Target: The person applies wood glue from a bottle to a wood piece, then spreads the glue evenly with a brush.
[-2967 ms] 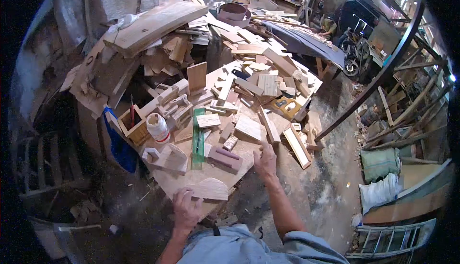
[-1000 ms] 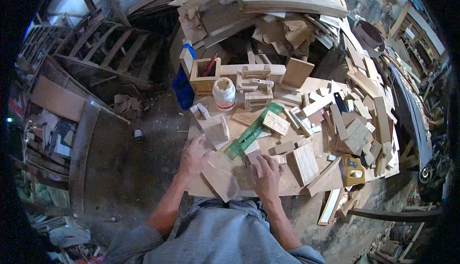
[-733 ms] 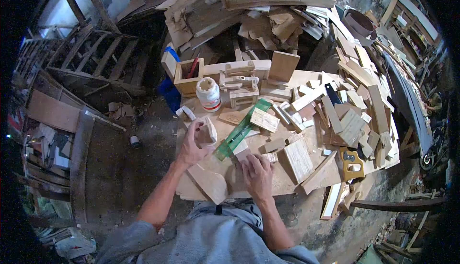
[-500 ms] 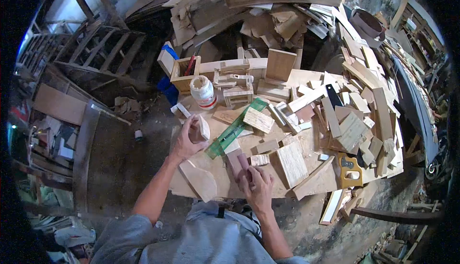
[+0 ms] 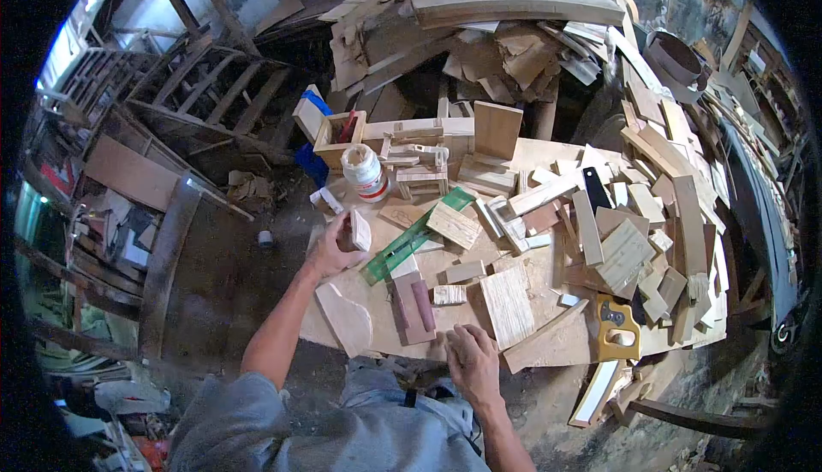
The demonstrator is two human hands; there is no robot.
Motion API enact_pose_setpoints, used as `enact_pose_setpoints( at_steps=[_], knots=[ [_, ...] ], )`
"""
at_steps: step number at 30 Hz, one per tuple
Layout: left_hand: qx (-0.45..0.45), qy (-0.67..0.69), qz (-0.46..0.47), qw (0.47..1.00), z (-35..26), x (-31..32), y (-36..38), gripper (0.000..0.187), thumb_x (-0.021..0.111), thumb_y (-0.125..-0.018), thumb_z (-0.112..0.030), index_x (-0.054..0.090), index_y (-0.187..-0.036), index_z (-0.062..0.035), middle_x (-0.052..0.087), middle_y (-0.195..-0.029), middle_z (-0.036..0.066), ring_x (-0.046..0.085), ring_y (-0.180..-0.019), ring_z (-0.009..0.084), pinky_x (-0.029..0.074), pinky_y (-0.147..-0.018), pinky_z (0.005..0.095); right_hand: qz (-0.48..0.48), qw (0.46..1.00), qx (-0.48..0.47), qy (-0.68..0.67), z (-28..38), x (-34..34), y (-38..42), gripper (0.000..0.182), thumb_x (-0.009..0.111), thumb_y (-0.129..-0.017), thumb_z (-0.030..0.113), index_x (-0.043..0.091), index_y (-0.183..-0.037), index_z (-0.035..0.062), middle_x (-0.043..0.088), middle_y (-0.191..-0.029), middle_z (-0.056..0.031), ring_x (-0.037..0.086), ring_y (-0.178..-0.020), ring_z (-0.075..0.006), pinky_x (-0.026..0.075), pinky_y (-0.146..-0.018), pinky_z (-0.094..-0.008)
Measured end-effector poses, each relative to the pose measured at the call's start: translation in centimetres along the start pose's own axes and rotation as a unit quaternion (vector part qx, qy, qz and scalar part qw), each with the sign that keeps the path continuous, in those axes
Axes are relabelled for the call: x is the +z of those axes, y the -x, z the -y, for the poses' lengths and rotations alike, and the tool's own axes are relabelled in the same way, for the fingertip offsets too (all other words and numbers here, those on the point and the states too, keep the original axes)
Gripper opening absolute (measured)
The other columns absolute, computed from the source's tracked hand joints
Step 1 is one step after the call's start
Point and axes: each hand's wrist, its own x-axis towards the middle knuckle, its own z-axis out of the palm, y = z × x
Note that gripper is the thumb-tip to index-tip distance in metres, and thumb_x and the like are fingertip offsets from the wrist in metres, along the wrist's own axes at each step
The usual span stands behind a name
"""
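Observation:
My left hand (image 5: 330,252) grips a small pale wood block (image 5: 360,230) at the left side of the workbench (image 5: 385,301). Below it lies a flat wood piece with a curved edge (image 5: 344,318). Near the front edge is my right hand (image 5: 473,359), its fingers curled in, with nothing visible in them. Just left of it, a maroon strip (image 5: 422,305) rests on a flat brownish block (image 5: 407,309). A green transparent ruler (image 5: 402,253) lies diagonally between the hands, its upper part beside a rough wood block (image 5: 454,225).
An open white jar (image 5: 365,174) stands behind my left hand, near a wooden box (image 5: 341,136). Many offcuts (image 5: 621,253) pile up on the right. A yellow-handled saw (image 5: 617,328) lies at the front right edge, its blade sticking out past it.
My right hand has let go of the maroon strip and moved down and right toward the edge. My left hand still holds the block, now turned slightly. The view has shifted a little.

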Motion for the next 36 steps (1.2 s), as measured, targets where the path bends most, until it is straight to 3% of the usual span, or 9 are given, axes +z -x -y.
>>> enact_pose_setpoints(
  at_steps=[9, 12, 15, 21, 24, 27, 30, 33, 36],
  knots=[
    [0.019, -0.107, -0.024, 0.994, -1.9, -0.1, 0.6, 0.099, 0.091, -0.070, -0.027, 0.040, -0.150, 0.0010, 0.052, -0.143, 0.022, 0.051, -0.135, 0.0341, 0.040, -0.116, 0.0415, 0.026, 1.000, 0.009, 0.004, 2.3, -0.6, -0.4, 0.042, 0.074, -0.085, 0.008, 0.066, -0.126, 0.0036, 0.065, -0.122, -0.0170, 0.063, -0.111, -0.0370, 0.050, -0.096, -0.0443],
    [-0.010, -0.079, -0.027, 0.996, -3.4, -0.3, 0.9, 0.095, 0.090, -0.070, -0.027, 0.042, -0.148, 0.0010, 0.050, -0.142, 0.024, 0.049, -0.134, 0.0370, 0.039, -0.116, 0.0431, 0.032, 0.999, -0.012, 0.031, 1.8, 0.4, -0.1, 0.051, 0.076, -0.082, 0.011, 0.064, -0.131, 0.0077, 0.065, -0.124, -0.0137, 0.062, -0.112, -0.0357, 0.046, -0.097, -0.0457],
    [-0.040, -0.119, -0.012, 0.992, -3.2, -0.4, 0.7, 0.107, 0.090, -0.069, -0.031, 0.035, -0.154, 0.0026, 0.048, -0.150, 0.025, 0.048, -0.140, 0.0343, 0.038, -0.118, 0.0409, 0.043, 0.998, -0.017, 0.040, 2.6, 0.4, 0.0, 0.051, 0.077, -0.082, 0.012, 0.064, -0.131, 0.0082, 0.065, -0.124, -0.0131, 0.062, -0.112, -0.0351, 0.046, -0.099, -0.0449],
    [-0.007, -0.139, -0.038, 0.990, -1.0, 0.6, 0.2, 0.103, 0.089, -0.067, -0.027, 0.036, -0.152, -0.0002, 0.049, -0.144, 0.025, 0.049, -0.136, 0.0363, 0.040, -0.116, 0.0423, 0.073, 0.997, -0.006, 0.002, 3.8, 0.3, -0.4, 0.041, 0.074, -0.087, 0.011, 0.066, -0.127, 0.0051, 0.065, -0.126, -0.0160, 0.062, -0.113, -0.0368, 0.047, -0.099, -0.0455],
    [0.007, -0.100, -0.029, 0.995, -0.7, 0.3, 0.4, 0.109, 0.089, -0.067, -0.027, 0.032, -0.156, -0.0016, 0.048, -0.147, 0.025, 0.049, -0.137, 0.0360, 0.040, -0.116, 0.0421, 0.072, 0.997, -0.019, 0.012, 4.4, -0.3, -0.7, 0.040, 0.074, -0.087, 0.012, 0.066, -0.126, 0.0047, 0.065, -0.125, -0.0162, 0.062, -0.112, -0.0374, 0.048, -0.097, -0.0458],
    [-0.008, -0.048, -0.002, 0.999, -2.0, -0.5, 1.0, 0.112, 0.090, -0.068, -0.026, 0.028, -0.158, -0.0032, 0.048, -0.149, 0.024, 0.050, -0.137, 0.0346, 0.040, -0.117, 0.0410, 0.050, 0.998, -0.021, -0.009, 3.9, 0.2, -0.5, 0.038, 0.075, -0.086, 0.013, 0.067, -0.123, 0.0129, 0.066, -0.120, -0.0094, 0.063, -0.111, -0.0305, 0.046, -0.094, -0.0431],
    [-0.026, -0.073, 0.013, 0.997, -3.1, -1.2, 1.3, 0.111, 0.089, -0.070, -0.025, 0.027, -0.159, -0.0047, 0.049, -0.150, 0.023, 0.049, -0.139, 0.0327, 0.039, -0.118, 0.0395, 0.056, 0.998, -0.009, 0.014, 3.4, 0.9, -0.5, 0.040, 0.076, -0.084, 0.013, 0.067, -0.123, 0.0127, 0.066, -0.119, -0.0097, 0.064, -0.109, -0.0304, 0.046, -0.093, -0.0437],
    [-0.012, -0.056, 0.019, 0.998, -2.6, -1.3, 1.4, 0.108, 0.088, -0.072, -0.023, 0.028, -0.160, -0.0064, 0.049, -0.151, 0.020, 0.050, -0.139, 0.0313, 0.039, -0.118, 0.0389, 0.035, 0.998, 0.004, 0.049, 3.7, 2.0, -1.6, 0.033, 0.073, -0.090, 0.017, 0.069, -0.121, 0.0057, 0.065, -0.116, -0.0169, 0.065, -0.101, -0.0352, 0.050, -0.092, -0.0455],
    [-0.007, -0.022, 0.036, 0.999, -2.6, -1.9, 1.5, 0.104, 0.087, -0.072, -0.020, 0.030, -0.159, -0.0068, 0.050, -0.151, 0.018, 0.050, -0.139, 0.0307, 0.040, -0.118, 0.0386, 0.026, 0.992, -0.013, 0.120, 4.8, 3.9, -3.7, 0.036, 0.073, -0.091, 0.025, 0.068, -0.123, 0.0080, 0.064, -0.115, -0.0151, 0.063, -0.103, -0.0339, 0.048, -0.091, -0.0468]
  ],
)
